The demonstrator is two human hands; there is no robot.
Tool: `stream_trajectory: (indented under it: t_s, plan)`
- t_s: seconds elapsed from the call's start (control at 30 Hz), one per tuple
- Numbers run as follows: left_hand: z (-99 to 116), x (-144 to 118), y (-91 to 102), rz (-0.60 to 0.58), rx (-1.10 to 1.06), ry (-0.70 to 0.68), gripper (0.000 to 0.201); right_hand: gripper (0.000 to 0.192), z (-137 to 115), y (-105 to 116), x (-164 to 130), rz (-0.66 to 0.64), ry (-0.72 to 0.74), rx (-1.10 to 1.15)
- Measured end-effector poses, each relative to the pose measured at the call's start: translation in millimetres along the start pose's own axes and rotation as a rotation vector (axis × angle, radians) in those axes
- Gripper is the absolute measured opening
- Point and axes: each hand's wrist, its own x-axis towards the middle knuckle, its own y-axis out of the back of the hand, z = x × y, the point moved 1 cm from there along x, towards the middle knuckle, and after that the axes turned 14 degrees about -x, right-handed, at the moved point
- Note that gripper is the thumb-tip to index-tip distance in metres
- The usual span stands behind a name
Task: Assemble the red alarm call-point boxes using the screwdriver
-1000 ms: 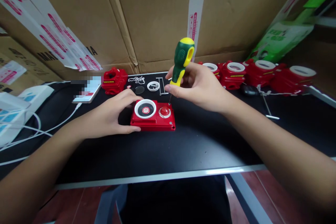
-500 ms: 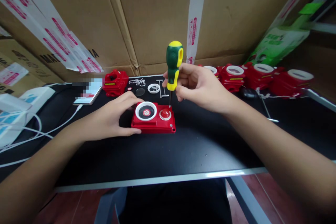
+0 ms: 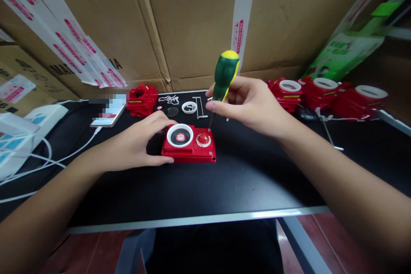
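Observation:
A flat red plastic unit (image 3: pixel 189 150) with a white ring and a red dome button lies on the black table (image 3: pixel 199 192). My left hand (image 3: pixel 138 143) grips its left end, thumb along the front edge. My right hand (image 3: pixel 253 105) pinches a green-and-yellow screwdriver (image 3: pixel 224 78), which leans slightly right. Its tip rests at the unit's far right corner.
Behind the unit lie a white ring (image 3: pixel 189 107), a dark disc (image 3: pixel 172 111), metal pins and another red part (image 3: pixel 141 99). A row of red units (image 3: pixel 324 90) lines the back right. A phone (image 3: pixel 109 111), power strips and cables sit left. Cardboard boxes wall the back.
The screwdriver handle has swung between upright and leaning right while its tip stayed at the unit's far right corner. My left hand has kept its hold.

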Motion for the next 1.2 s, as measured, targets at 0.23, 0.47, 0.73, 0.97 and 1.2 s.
stream_trajectory:
  t_s: [0.23,0.47,0.73,0.97,1.2]
  plan:
    - [0.7,-0.1,0.2,-0.003,-0.009,0.002,0.068,0.043,-2.3,-0.5,-0.3,-0.046,0.016,0.001]
    - [0.7,-0.1,0.5,-0.009,-0.018,0.022,0.068,0.046,-5.0,0.4,-1.6,0.038,0.033,-0.121]
    - [1.7,0.2,0.6,-0.009,-0.006,0.021,0.067,0.050,0.9,-0.1,0.7,0.004,0.050,0.040]
    - [2.9,0.7,0.9,-0.001,-0.006,0.005,0.066,0.039,-6.3,6.3,-0.3,-0.133,0.044,0.080]
    - [1.9,0.1,0.6,-0.001,-0.011,-0.002,0.065,0.040,-0.5,4.8,0.4,-0.093,0.024,-0.012]
